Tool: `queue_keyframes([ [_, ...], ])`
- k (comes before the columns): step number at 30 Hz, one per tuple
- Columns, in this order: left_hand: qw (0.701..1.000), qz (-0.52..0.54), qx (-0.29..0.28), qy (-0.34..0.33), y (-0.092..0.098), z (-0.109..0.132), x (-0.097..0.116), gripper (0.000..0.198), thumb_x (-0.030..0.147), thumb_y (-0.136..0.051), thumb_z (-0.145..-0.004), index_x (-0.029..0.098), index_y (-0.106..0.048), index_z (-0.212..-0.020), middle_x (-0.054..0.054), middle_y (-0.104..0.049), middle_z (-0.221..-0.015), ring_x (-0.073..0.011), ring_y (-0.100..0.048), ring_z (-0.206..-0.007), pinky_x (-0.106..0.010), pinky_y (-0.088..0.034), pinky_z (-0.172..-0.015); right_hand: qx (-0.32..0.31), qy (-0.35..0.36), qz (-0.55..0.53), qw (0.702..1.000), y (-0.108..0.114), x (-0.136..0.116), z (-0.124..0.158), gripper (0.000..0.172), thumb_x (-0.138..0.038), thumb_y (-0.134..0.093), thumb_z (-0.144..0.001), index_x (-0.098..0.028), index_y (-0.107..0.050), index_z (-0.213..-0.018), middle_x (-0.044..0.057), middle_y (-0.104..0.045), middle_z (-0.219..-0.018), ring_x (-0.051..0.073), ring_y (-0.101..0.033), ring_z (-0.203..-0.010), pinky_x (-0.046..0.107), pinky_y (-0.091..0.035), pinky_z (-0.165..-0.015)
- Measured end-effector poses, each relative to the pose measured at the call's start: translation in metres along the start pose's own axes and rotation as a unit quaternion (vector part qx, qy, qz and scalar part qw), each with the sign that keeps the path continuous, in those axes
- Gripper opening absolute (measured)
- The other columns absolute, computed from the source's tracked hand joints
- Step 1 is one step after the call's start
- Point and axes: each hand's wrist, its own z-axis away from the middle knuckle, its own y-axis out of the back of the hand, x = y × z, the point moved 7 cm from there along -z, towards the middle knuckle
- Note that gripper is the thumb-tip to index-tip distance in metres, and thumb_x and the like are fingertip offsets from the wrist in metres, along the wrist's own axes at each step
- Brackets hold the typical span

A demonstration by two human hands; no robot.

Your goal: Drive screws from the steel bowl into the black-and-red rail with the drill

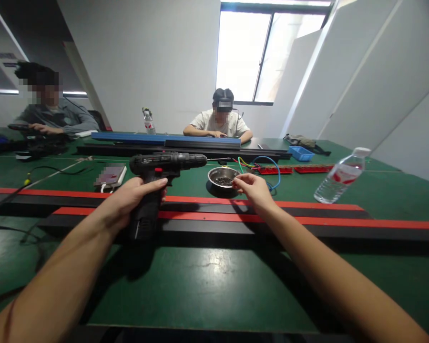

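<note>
My left hand [130, 200] is wrapped round the grip of a black cordless drill [164, 166] with red trim, its chuck pointing right above the table. My right hand [253, 188] hovers at the right rim of a small steel bowl [222, 177] that holds dark small parts, fingers pinched together; whether anything is between them is too small to see. Both hands are above long black-and-red rails [307, 215] lying across the green table [207, 281].
A tilted water bottle [339, 176] stands at the right. Beyond the bowl lie coloured wires [268, 166], red strips [312, 168], a blue tray [301, 153], a phone [110, 175] and blue and black rails [164, 139]. Two other people sit at the far side.
</note>
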Motion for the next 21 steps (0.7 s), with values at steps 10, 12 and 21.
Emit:
queue_keyframes([
  [10, 0.984, 0.166, -0.064, 0.007, -0.028, -0.013, -0.048, 0.016, 0.017, -0.083, -0.078, 0.012, -0.069, -0.083, -0.005, -0.068, -0.081, -0.0149, -0.067, -0.07, -0.024, -0.061, -0.063, -0.05, -0.02, 0.359, 0.932, -0.024, 0.026, -0.097, 0.006, -0.012, -0.078, -0.08, -0.014, -0.081, -0.086, 0.014, -0.08, -0.093, 0.027, -0.076, -0.093, 0.034, -0.056, -0.085],
  [12, 0.981, 0.186, -0.059, 0.01, -0.025, -0.015, -0.05, 0.016, 0.016, -0.083, -0.078, 0.012, -0.068, -0.084, -0.005, -0.068, -0.081, -0.0155, -0.067, -0.07, -0.025, -0.061, -0.061, -0.074, -0.033, 0.409, 0.909, -0.032, 0.032, -0.106, 0.008, -0.014, -0.078, -0.081, -0.014, -0.082, -0.088, 0.014, -0.08, -0.093, 0.028, -0.076, -0.096, 0.033, -0.055, -0.087],
  [21, 0.981, 0.172, -0.075, 0.037, -0.026, -0.019, -0.057, 0.014, 0.017, -0.08, -0.083, 0.01, -0.07, -0.09, -0.008, -0.069, -0.084, -0.016, -0.068, -0.07, -0.025, -0.061, -0.062, -0.229, -0.051, 0.521, 0.821, -0.065, 0.037, -0.114, 0.04, -0.018, -0.088, -0.072, -0.018, -0.082, -0.111, 0.012, -0.081, -0.098, 0.03, -0.076, -0.092, 0.029, -0.057, -0.078],
])
